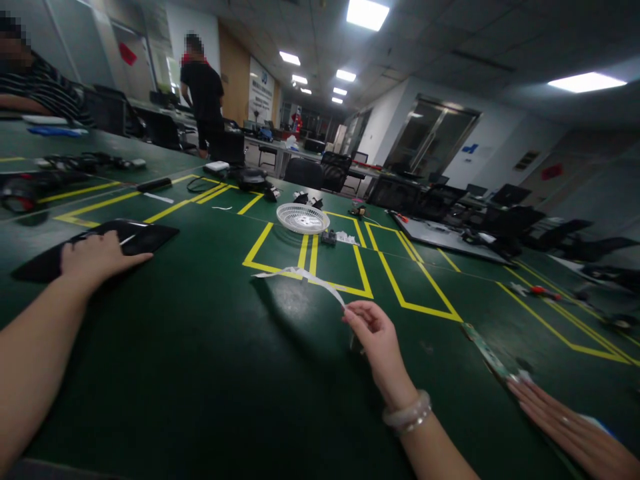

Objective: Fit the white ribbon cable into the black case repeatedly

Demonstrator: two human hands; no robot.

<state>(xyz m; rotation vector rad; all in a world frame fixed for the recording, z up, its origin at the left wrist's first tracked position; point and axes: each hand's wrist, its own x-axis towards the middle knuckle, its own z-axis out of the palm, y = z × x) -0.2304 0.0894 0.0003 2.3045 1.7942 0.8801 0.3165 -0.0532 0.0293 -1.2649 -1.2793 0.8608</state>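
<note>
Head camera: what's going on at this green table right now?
The person's right hand pinches one end of a thin white strip, which hangs lifted above the green table. Their left hand rests flat on a black flat panel. Another person's hand lies at the lower right, touching a narrow circuit strip. A white round fan grille sits farther back among yellow tape lines.

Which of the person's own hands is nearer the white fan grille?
Right. The right hand, pinching a white strip, sits just short of the fan grille; the left hand rests far left on a black panel.
</note>
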